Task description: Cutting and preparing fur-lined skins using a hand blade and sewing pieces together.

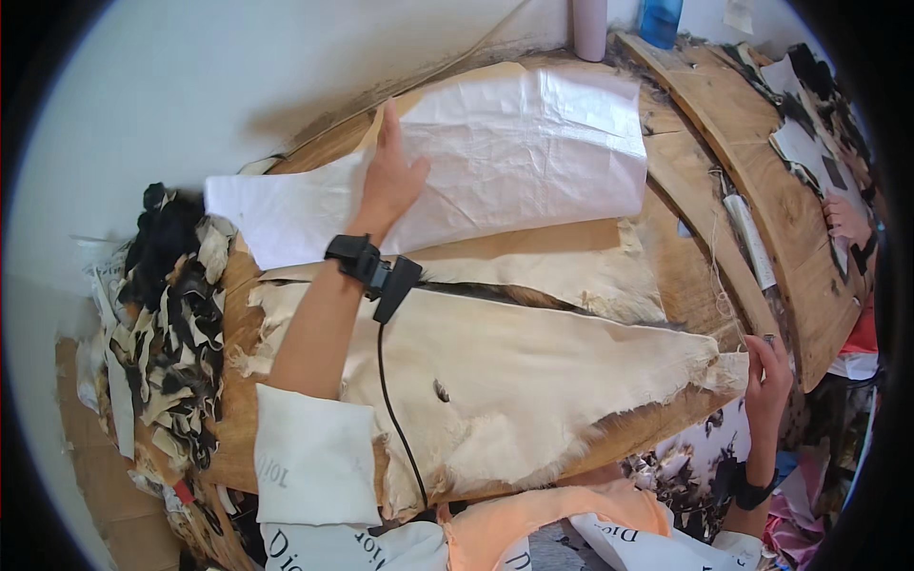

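My left hand point(390, 181) lies open on a crinkled white pattern sheet point(533, 143), its index finger stretched out along it, a dark strapped device on that wrist. Under the sheet is a cream hide piece point(552, 257); below that lies a larger cream hide point(495, 371) with a small hole and furry, ragged edges. My right hand point(766, 371) is at this hide's narrow right end, fingertips closed on something small that I cannot make out.
Black and cream scraps point(167, 324) pile at the left. A wooden board point(752, 190) holds more pieces at the right, where another person's hand point(843, 219) rests. A pink cylinder point(588, 29) and blue bottle point(659, 21) stand by the wall point(190, 86).
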`<state>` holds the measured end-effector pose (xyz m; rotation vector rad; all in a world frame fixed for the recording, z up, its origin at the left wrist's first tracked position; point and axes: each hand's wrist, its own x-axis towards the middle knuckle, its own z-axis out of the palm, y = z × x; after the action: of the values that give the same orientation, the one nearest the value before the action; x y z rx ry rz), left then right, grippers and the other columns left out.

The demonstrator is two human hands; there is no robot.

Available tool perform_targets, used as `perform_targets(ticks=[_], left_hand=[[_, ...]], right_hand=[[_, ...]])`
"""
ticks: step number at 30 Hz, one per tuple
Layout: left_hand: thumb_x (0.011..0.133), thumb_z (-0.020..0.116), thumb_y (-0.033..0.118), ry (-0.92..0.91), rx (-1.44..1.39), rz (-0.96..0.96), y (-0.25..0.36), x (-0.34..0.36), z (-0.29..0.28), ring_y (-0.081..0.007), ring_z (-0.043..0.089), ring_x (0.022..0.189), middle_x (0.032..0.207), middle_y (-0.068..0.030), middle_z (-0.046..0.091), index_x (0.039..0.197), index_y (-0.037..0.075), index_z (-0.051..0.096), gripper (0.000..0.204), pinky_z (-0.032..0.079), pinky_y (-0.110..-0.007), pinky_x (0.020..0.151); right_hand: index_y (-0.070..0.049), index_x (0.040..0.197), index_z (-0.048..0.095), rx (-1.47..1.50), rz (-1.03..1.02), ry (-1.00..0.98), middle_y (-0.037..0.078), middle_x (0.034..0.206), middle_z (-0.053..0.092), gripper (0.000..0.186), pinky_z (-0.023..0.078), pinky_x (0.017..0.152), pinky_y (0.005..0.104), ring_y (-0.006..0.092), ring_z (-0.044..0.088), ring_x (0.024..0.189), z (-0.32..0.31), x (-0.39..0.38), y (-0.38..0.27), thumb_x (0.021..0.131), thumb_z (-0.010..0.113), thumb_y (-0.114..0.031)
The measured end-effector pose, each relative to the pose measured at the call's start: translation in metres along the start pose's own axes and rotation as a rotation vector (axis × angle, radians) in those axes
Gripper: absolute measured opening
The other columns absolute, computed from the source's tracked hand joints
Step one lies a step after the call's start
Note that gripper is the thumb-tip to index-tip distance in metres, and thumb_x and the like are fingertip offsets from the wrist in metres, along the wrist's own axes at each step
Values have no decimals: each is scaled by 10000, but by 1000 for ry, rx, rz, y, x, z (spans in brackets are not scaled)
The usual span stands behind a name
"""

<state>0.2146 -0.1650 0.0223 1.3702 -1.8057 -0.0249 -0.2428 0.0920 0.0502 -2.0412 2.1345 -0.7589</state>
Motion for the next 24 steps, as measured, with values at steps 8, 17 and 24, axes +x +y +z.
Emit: perform_targets(ticks=[8, 17, 24], left_hand=[[836, 601, 180, -586, -257, -275, 79, -77, -85, -261, 639, 818, 898, -127, 667, 926, 40, 670, 180, 491, -313, 741], [808, 613, 171, -848, 16, -418, 37, -146, -239, -265, 630, 735, 807, -130, 657, 906, 36, 677, 178, 487, -321, 647], [773, 636, 180, -274, 449, -226, -137, -152, -258, -224, 630, 820, 917, -125, 664, 953, 62, 677, 220, 469, -293, 721]], right_hand=[[-49, 1019, 620, 11, -223, 63, 122, 946, 587, 225, 441, 645, 322, 286, 547, 724, -7, 32, -79, 814, 560, 19], [-55, 809, 603, 263, -727, -338, 83, 658, 519, 133, 400, 510, 352, 282, 524, 594, 46, 83, -251, 701, 663, -5], [-71, 795, 583, 419, -863, -524, 74, 672, 539, 119, 442, 543, 374, 274, 561, 642, 97, 75, -324, 712, 657, -26]])
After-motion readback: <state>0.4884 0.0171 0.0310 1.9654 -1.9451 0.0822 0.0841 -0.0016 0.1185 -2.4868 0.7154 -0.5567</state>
